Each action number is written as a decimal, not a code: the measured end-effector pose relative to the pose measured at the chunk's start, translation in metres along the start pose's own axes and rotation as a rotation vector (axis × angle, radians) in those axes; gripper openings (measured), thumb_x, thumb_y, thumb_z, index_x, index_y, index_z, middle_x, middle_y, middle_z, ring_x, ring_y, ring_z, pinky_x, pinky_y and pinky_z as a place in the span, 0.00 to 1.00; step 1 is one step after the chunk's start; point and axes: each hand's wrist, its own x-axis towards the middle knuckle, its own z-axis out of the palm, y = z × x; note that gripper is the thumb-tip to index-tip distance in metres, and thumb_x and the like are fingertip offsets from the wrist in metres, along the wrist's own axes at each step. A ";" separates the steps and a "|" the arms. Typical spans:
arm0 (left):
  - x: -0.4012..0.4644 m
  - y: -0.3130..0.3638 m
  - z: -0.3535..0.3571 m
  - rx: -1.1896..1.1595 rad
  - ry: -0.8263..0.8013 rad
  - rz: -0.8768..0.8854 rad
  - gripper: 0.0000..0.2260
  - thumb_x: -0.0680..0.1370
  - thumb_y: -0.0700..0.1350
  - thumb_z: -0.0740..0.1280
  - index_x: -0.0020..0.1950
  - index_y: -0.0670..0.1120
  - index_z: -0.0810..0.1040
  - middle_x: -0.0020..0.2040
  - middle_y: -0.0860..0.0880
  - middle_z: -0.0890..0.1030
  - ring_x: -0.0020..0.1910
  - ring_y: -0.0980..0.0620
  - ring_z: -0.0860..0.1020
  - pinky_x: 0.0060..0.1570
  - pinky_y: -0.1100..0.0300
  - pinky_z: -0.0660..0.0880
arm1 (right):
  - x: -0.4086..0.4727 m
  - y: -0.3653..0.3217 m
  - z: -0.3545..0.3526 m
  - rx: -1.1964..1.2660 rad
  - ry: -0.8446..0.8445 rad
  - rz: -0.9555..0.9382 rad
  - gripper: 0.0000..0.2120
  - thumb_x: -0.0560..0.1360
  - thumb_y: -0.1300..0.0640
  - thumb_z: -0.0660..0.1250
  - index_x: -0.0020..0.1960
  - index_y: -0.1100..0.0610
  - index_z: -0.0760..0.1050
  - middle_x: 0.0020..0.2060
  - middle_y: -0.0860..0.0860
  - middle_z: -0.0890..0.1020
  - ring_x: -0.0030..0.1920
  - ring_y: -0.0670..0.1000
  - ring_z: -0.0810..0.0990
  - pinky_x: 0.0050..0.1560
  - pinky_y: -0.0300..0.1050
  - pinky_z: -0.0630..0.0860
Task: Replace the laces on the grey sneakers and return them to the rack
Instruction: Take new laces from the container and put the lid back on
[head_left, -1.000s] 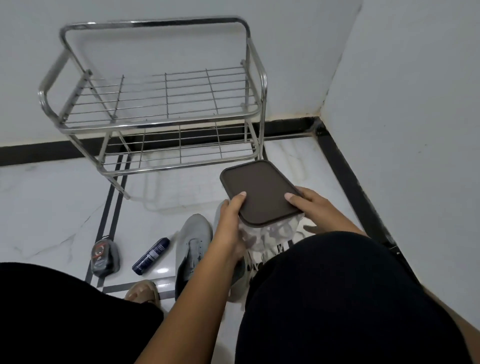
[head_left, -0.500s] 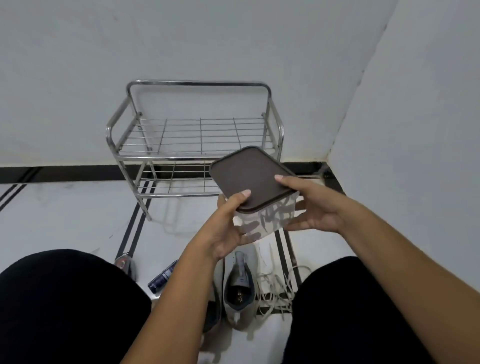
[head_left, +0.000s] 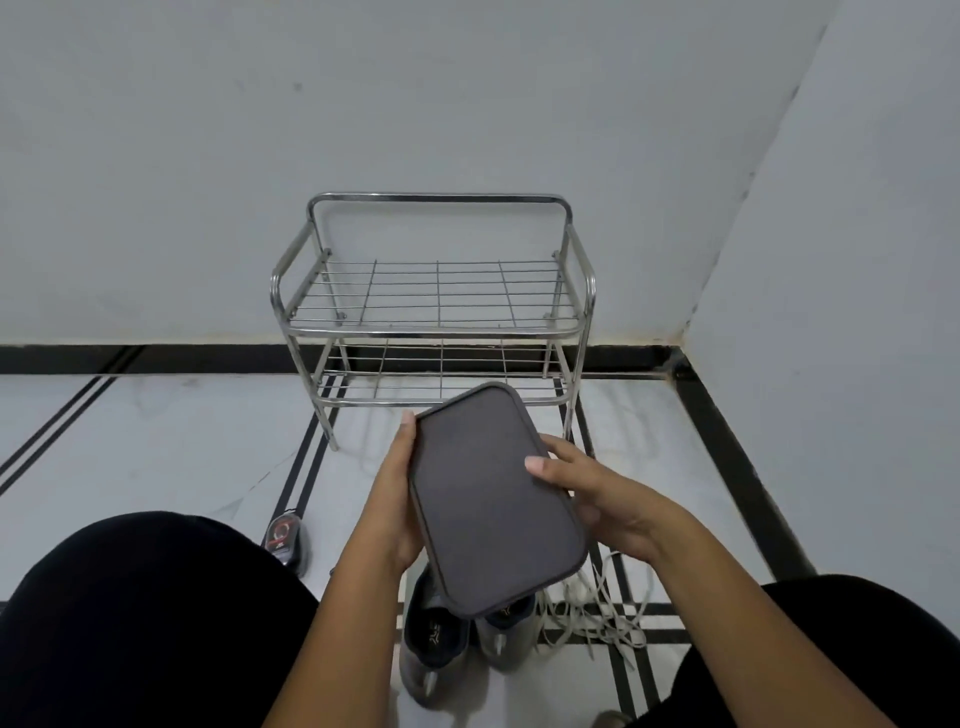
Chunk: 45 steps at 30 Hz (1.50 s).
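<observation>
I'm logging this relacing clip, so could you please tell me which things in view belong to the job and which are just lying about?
Belonging to the job:
- grey sneakers on the floor
- loose laces beside them
- lidded box, held by left hand and right hand
- metal rack

Lying about:
- small dark case on the floor, left

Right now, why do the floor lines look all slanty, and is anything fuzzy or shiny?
Head view: the wide-angle lens splays the floor stripes outward and leans the wall corner; light is soft and even, with faint shadows under the rack and dull gleams on its tubes; the lidded box looks sharp, while the picture's edges look softer.
</observation>
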 end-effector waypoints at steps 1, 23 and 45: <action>-0.002 0.001 0.000 -0.008 0.011 0.011 0.32 0.74 0.69 0.58 0.61 0.43 0.80 0.56 0.39 0.82 0.56 0.40 0.81 0.62 0.45 0.72 | 0.002 0.000 0.003 -0.005 -0.016 0.012 0.31 0.65 0.41 0.76 0.66 0.40 0.71 0.63 0.50 0.79 0.63 0.58 0.78 0.66 0.62 0.71; 0.025 -0.013 0.006 -0.160 0.196 0.041 0.28 0.75 0.63 0.64 0.61 0.41 0.79 0.56 0.38 0.82 0.58 0.37 0.79 0.63 0.42 0.72 | 0.008 -0.002 0.008 -0.003 0.087 0.117 0.27 0.68 0.37 0.71 0.60 0.52 0.79 0.54 0.53 0.84 0.57 0.55 0.82 0.63 0.56 0.75; 0.031 -0.042 0.009 0.122 0.208 -0.189 0.21 0.71 0.59 0.72 0.60 0.52 0.78 0.60 0.44 0.79 0.58 0.43 0.78 0.48 0.50 0.81 | 0.045 0.018 0.006 0.144 0.407 0.188 0.21 0.70 0.40 0.71 0.57 0.51 0.74 0.50 0.53 0.77 0.53 0.56 0.78 0.57 0.52 0.77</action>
